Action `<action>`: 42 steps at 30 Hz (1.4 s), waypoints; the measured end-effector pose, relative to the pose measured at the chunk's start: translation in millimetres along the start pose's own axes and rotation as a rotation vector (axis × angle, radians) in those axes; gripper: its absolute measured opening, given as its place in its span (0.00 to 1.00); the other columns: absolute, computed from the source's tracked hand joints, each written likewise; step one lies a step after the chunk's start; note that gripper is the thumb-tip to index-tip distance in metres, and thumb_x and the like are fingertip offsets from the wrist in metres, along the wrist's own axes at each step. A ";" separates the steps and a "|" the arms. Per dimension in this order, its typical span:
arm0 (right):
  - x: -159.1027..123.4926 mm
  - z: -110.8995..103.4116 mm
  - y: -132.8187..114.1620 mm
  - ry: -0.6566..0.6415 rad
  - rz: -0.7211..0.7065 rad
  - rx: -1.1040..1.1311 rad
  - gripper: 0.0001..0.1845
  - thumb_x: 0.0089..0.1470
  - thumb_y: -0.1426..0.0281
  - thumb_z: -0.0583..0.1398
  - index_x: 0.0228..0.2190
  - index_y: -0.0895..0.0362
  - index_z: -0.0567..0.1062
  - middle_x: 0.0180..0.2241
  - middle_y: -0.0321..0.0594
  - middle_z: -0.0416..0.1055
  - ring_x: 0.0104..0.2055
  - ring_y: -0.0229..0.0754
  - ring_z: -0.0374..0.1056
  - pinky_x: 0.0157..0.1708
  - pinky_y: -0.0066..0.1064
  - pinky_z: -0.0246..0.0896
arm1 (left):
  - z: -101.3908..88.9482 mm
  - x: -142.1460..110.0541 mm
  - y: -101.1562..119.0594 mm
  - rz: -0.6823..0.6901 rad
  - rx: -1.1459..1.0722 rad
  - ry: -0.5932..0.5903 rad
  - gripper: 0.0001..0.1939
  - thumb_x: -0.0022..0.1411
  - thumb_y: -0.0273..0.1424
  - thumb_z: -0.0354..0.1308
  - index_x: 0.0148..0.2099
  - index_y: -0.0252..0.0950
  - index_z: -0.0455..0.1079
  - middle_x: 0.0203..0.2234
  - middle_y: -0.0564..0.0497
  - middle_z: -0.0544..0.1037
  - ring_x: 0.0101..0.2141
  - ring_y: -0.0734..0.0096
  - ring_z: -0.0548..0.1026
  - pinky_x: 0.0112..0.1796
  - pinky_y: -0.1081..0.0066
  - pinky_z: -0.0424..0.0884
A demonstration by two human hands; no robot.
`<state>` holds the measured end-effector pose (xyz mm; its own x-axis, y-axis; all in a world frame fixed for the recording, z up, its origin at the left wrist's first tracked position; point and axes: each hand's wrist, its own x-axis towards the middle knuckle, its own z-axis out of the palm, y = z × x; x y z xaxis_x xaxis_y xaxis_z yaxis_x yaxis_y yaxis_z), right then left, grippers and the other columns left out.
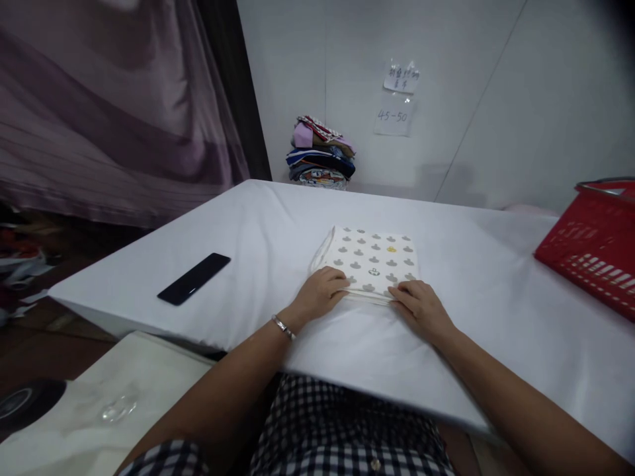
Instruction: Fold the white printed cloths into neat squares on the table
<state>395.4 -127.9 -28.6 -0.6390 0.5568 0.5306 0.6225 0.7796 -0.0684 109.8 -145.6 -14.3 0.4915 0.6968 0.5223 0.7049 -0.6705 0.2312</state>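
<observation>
A white cloth (373, 259), folded into a rough square and printed with small grey shapes plus one yellow and one green, lies on the white-covered table (476, 277) in front of me. My left hand (321, 291) has its fingers closed on the near left corner, a silver bracelet at its wrist. At the near right corner my right hand (419, 305) pinches the edge between thumb and fingers. Several layers show along the near and left edges of the cloth. The undersides of both hands are hidden.
A black phone (194, 278) lies on the table's left part. A red basket (592, 241) stands at the right edge. Against the wall behind is a stack of folded clothes (321, 155), with handwritten paper signs (394, 116) nearby. A purple curtain (114, 112) hangs at left.
</observation>
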 end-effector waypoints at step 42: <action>54.8 -7.3 -9.8 -0.108 0.082 0.178 0.20 0.59 0.60 0.51 0.51 0.51 0.68 0.53 0.45 0.65 0.54 0.49 0.62 0.50 0.43 0.64 | -15.9 19.6 -9.4 -0.402 0.095 -0.012 0.12 0.64 0.34 0.47 0.42 0.37 0.71 0.42 0.48 0.76 0.46 0.65 0.70 0.48 0.65 0.65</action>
<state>357.5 -107.1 7.3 -0.6402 0.6403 0.4245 0.5906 0.7636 -0.2610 104.7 -129.6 6.8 0.1728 0.9016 0.3966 0.8858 -0.3183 0.3378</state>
